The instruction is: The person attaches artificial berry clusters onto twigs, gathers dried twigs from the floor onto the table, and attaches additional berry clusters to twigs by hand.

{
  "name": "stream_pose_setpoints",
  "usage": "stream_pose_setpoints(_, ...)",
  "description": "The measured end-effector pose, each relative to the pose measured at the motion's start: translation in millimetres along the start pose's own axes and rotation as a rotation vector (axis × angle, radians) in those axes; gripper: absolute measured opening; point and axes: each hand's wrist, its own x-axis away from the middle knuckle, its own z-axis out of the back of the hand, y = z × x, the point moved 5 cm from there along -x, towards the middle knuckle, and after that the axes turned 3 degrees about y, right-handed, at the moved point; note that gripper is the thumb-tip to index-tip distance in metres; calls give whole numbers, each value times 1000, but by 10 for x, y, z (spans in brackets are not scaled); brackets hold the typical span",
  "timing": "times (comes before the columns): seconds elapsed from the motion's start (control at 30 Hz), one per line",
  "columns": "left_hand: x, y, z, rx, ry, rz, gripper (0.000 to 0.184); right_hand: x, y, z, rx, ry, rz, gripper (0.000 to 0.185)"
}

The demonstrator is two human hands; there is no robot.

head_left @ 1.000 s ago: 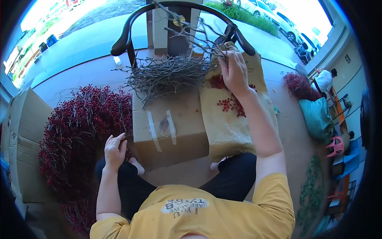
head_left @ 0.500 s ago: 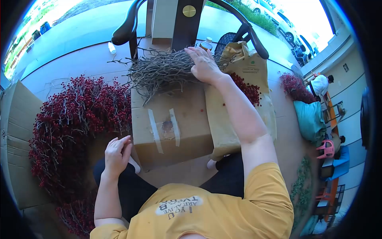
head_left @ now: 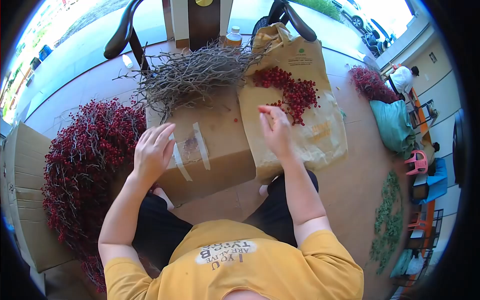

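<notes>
My left hand (head_left: pixel 152 152) hovers at the left side of a taped cardboard box (head_left: pixel 220 120), its fingers stretched out and nothing visible in it. Over the edge of a brown paper bag (head_left: pixel 320 105), my right hand (head_left: pixel 276 132) is half curled, a gap showing between thumb and fingers. A bundle of bare grey twigs (head_left: pixel 200 75) lies across the far part of the box. Loose red berry sprigs (head_left: pixel 295 95) rest on the bag, just beyond my right hand. To the left of my left hand is a large heap of red berry branches (head_left: pixel 95 145).
Behind the twigs are a bottle (head_left: pixel 233 37) and a dark wooden chair arm (head_left: pixel 122 35). An open carton (head_left: pixel 37 185) stands far left. At the right are a green sack (head_left: pixel 392 125), a pink stool (head_left: pixel 416 163), green leaves (head_left: pixel 387 222) and another person (head_left: pixel 402 80).
My right hand has come back from the twig bundle toward me, over the bag's edge. My left hand has risen to the box's side. The camera view has shifted too.
</notes>
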Motion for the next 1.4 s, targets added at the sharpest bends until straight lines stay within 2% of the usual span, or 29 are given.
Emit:
stream_pose_setpoints(0.03, -185, -24, -103, -20, -32, -52, 39, 82, 69, -94, -22, -44, -28, 21)
stream_pose_setpoints(0.1, -544, -37, -274, -280, -13, -166, 39, 226, 218, -338, -70, -137, -86, 15)
stream_pose_setpoints(0.2, -851, -130, -578, -502, -62, -313, 37, 181, 323, -696, -41, -151, -1, 17)
stream_pose_setpoints(0.3, -956, -285, -902, -565, -161, -359, 37, 185, 429, -977, 247, -248, 129, 18)
stream_pose_setpoints(0.33, -979, -312, -950, -577, -166, -380, 29, 179, 494, -1036, 283, -258, 136, 18)
stream_pose_setpoints(0.43, -1072, -438, -1007, -593, -255, -364, 22, 138, 569, -1107, 365, -289, 126, 18)
stream_pose_setpoints(0.47, -1115, -434, -976, -565, -171, -408, 16, 116, 582, -1108, 376, -301, 107, 18)
stream_pose_setpoints(0.6, -1295, -285, -673, -474, 11, -436, 17, 73, 468, -998, 320, -273, 73, 21)
stream_pose_setpoints(0.7, -1298, -187, -461, -450, 32, -488, 22, 42, 566, -965, 176, -127, 43, 22)
stream_pose_setpoints(0.8, -1167, 118, -129, -454, 60, -605, 24, -65, 572, -681, -358, -138, -475, 25)
stream_pose_setpoints(0.9, -895, 398, 74, -432, 92, -690, 24, -38, 273, -486, -916, -486, -595, 28)
stream_pose_setpoints(0.97, -715, 615, 140, -373, 115, -710, 24, 196, -262, -310, -1153, -790, -689, 28)
stream_pose_setpoints(1.03, -555, 750, 151, -330, 91, -664, 23, 583, -595, -235, -1258, -1066, -544, 24)
stream_pose_setpoints(1.07, -464, 805, 150, -310, 79, -641, 23, 737, -662, -232, -1238, -1058, -567, 22)
stream_pose_setpoints(1.17, -199, 804, 249, -232, 290, -218, 25, 1085, -804, -250, -1169, -972, -591, 17)
stream_pose_setpoints(1.2, -57, 733, 246, -61, 425, -15, 33, 1164, -830, -246, -1145, -893, -578, 15)
stream_pose_setpoints(1.23, 44, 708, 214, 166, 459, 222, 34, 1228, -838, -245, -1118, -814, -567, 14)
stream_pose_setpoints(1.3, 240, 702, -80, 999, 450, 699, 31, 1364, -860, -270, -1063, -775, -586, 14)
stream_pose_setpoints(1.4, 167, 1101, -127, 1078, 278, 786, 24, 1507, -913, -312, -899, -805, -544, 17)
